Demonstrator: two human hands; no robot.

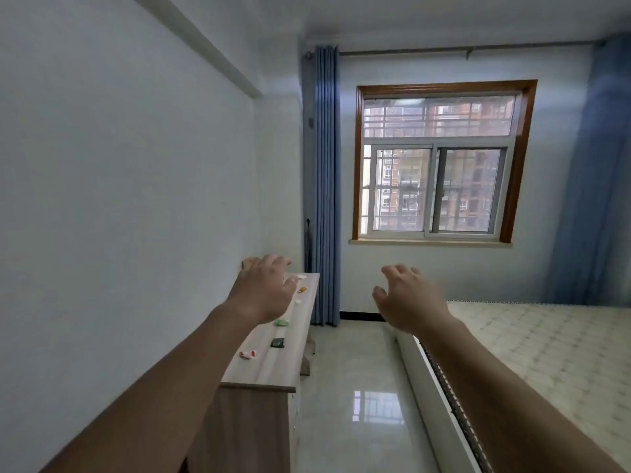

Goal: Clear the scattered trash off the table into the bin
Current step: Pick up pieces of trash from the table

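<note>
Both hands are spread and hold nothing: the left hand [264, 290] hangs over the far part of the bench [273, 370], the right hand [406, 302] over the floor at 3 o'clock from it. The trash lies in a line along the benchtop: a red-and-white wrapper [248, 354], a dark packet [278, 343], a green scrap [282, 322], an orange bit [302, 290]; no bin shows. I would pinch the nearest piece first, working away from the bench's open right edge, the aisle beside the bed [546, 353] leaving room.
</note>
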